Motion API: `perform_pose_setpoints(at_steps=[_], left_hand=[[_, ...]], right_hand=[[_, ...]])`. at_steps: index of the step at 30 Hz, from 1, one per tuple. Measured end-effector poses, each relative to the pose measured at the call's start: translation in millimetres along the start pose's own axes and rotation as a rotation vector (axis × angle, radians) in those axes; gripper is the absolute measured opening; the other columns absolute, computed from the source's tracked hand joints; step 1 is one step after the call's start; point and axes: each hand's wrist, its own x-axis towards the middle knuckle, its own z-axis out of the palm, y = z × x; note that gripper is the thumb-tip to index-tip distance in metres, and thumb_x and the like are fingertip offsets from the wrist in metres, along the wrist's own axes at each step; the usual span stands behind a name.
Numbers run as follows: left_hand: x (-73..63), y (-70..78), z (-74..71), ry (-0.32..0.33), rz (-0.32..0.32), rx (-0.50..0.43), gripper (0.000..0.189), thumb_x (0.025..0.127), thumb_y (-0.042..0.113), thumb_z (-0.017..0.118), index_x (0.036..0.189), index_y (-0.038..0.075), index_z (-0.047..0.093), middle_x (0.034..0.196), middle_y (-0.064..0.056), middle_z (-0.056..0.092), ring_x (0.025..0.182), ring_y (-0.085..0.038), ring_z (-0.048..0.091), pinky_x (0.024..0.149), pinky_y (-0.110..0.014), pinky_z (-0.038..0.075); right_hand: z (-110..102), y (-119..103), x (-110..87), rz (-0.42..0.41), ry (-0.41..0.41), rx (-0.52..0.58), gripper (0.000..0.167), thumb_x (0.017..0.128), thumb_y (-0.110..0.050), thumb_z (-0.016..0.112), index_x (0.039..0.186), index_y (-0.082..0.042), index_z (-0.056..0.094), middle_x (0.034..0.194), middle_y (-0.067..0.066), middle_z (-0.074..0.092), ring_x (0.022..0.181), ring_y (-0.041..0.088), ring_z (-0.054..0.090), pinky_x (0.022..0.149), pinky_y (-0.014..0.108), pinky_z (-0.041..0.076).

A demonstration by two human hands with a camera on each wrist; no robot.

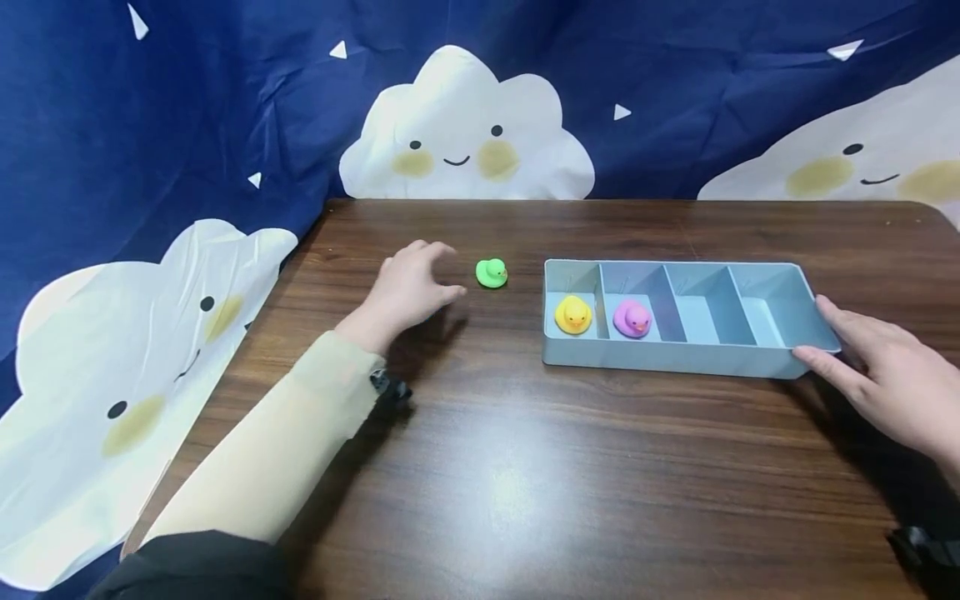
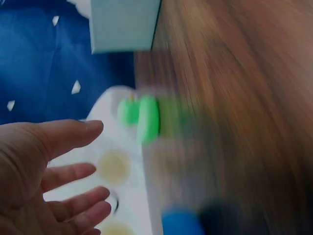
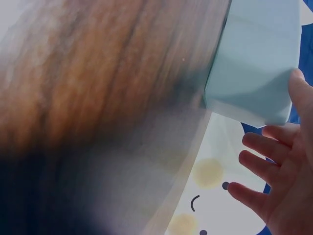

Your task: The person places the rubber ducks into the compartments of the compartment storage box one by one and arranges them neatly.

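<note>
A small green toy duck [image 1: 491, 273] sits on the table to the right of my left hand [image 1: 412, 289]. That hand is apart from it, thumb and fingers spread, with nothing between them. In the left wrist view the green duck [image 2: 148, 120] lies beyond the thumb tip. A pale blue divided tray [image 1: 675, 357] holds a yellow duck [image 1: 573, 315] in its leftmost compartment and a purple duck [image 1: 632, 319] in the one beside it. My right hand [image 1: 892, 371] touches the tray's right end with thumb and index finger; its other fingers extend loosely in the right wrist view.
The brown wooden table [image 1: 525, 467] has its far edge against a dark blue curtain [image 1: 645, 50] with white smiling clouds. The tray's two right compartments contain no ducks. A blurred blue object [image 2: 182, 223] shows low in the left wrist view.
</note>
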Motion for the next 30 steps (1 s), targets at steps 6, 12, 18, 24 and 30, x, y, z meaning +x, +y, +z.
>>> perform_pose_setpoints(at_steps=[6, 12, 18, 24, 30], left_hand=[[26.1, 36.9, 35.0, -0.066, -0.137, -0.007, 0.066, 0.082, 0.045, 0.078, 0.125, 0.002, 0.054, 0.115, -0.013, 0.054, 0.099, -0.030, 0.056, 0.086, -0.041, 0.046], [38.9, 43.2, 55.9, -0.039, -0.220, -0.022, 0.073, 0.080, 0.049, 0.078, 0.126, 0.001, 0.047, 0.111, -0.013, 0.049, 0.089, -0.028, 0.054, 0.078, -0.040, 0.049], [41.3, 35.2, 58.9, 0.012, -0.248, -0.019, 0.061, 0.083, 0.041, 0.077, 0.119, 0.001, 0.049, 0.105, -0.012, 0.051, 0.089, -0.028, 0.055, 0.079, -0.041, 0.049], [41.7, 37.5, 55.6, 0.010, -0.207, -0.046, 0.052, 0.084, 0.036, 0.075, 0.113, 0.001, 0.049, 0.102, -0.012, 0.051, 0.086, -0.028, 0.054, 0.078, -0.041, 0.048], [40.8, 47.2, 47.7, 0.020, -0.166, -0.094, 0.044, 0.086, 0.034, 0.073, 0.109, 0.004, 0.050, 0.101, -0.010, 0.050, 0.085, -0.027, 0.052, 0.073, -0.037, 0.045]], right_hand=[[-1.8, 2.2, -7.3, 0.024, -0.010, 0.008, 0.075, 0.101, -0.033, 0.057, 0.154, 0.002, 0.017, 0.140, 0.042, 0.034, 0.127, 0.059, 0.033, 0.104, 0.067, 0.020], [-4.9, 1.4, -7.1, 0.040, -0.044, 0.027, 0.076, 0.101, -0.036, 0.056, 0.155, -0.001, 0.016, 0.146, 0.038, 0.030, 0.135, 0.056, 0.024, 0.110, 0.064, 0.010], [-3.9, -3.3, 0.9, 0.026, -0.077, 0.045, 0.075, 0.101, -0.037, 0.056, 0.155, -0.001, 0.019, 0.147, 0.038, 0.030, 0.135, 0.056, 0.024, 0.110, 0.064, 0.011], [-7.3, -1.6, -0.1, 0.027, -0.073, 0.038, 0.073, 0.102, -0.036, 0.055, 0.155, -0.001, 0.020, 0.146, 0.038, 0.031, 0.135, 0.056, 0.025, 0.110, 0.064, 0.011], [-10.6, 1.6, -3.7, 0.035, -0.066, 0.037, 0.073, 0.101, -0.037, 0.056, 0.155, 0.000, 0.021, 0.147, 0.037, 0.031, 0.135, 0.055, 0.025, 0.110, 0.063, 0.012]])
